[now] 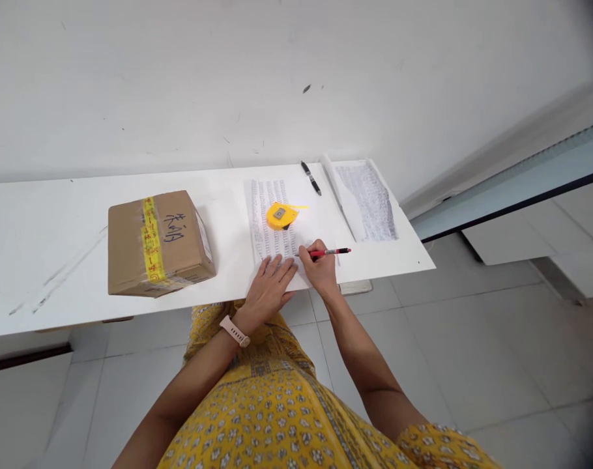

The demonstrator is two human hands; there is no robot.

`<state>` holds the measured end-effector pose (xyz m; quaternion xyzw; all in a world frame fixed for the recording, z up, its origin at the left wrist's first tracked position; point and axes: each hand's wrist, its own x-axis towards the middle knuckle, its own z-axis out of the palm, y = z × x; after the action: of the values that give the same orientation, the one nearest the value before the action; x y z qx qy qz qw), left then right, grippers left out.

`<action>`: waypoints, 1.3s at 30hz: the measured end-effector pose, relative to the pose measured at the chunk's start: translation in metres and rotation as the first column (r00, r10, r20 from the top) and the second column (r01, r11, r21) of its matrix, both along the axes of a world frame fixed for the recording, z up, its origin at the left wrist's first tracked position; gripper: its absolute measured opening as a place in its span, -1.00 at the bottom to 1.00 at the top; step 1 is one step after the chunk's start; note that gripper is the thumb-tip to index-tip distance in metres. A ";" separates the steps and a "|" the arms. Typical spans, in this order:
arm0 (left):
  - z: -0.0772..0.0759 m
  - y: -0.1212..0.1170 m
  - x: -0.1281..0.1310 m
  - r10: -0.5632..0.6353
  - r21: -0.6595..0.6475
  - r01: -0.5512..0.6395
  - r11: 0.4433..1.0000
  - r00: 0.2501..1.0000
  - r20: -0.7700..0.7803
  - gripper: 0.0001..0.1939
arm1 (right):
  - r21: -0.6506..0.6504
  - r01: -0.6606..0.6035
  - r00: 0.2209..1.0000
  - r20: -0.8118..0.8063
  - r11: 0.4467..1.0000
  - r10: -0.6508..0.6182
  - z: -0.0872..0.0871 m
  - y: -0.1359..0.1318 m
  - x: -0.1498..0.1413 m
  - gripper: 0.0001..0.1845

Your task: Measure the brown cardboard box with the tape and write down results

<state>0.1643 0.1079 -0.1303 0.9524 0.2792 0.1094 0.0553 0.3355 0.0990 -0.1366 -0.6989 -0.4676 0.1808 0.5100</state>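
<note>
My right hand [320, 267] grips a red pen [328, 252], black at its end, with the tip down on a sheet of paper [309, 225] covered in columns of handwriting. Flat on the lower edge of that sheet rests my left hand [272, 284], fingers stretched out and holding nothing. A yellow tape measure [280, 215] lies on the writing above both hands, a short bit of its blade out to the right. Farther up, a black pen [311, 178] lies near the wall.
A taped cardboard box [154, 241] stands to the left on the white table [57, 221]. To the right lie other sheets dense with writing [367, 202], one edge curled up. The wall [203, 85] runs along the table's back. A glass-like panel [511, 182] is at far right.
</note>
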 end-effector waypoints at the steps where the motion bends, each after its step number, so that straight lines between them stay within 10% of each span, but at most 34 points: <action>1: 0.000 0.000 0.000 0.000 -0.003 0.000 1.000 1.000 -0.001 -0.41 | -0.002 -0.005 1.000 0.003 1.000 0.005 0.000 0.000 0.000 -0.67; 39: -0.001 -0.001 0.001 -0.012 -0.014 0.012 1.000 1.000 0.018 -0.43 | 0.027 -0.051 0.999 0.003 0.998 0.051 -0.005 0.001 0.001 -0.68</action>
<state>0.1648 0.1072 -0.1313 0.9526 0.2739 0.1156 0.0650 0.3363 0.1005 -0.1412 -0.6800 -0.4884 0.1867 0.5141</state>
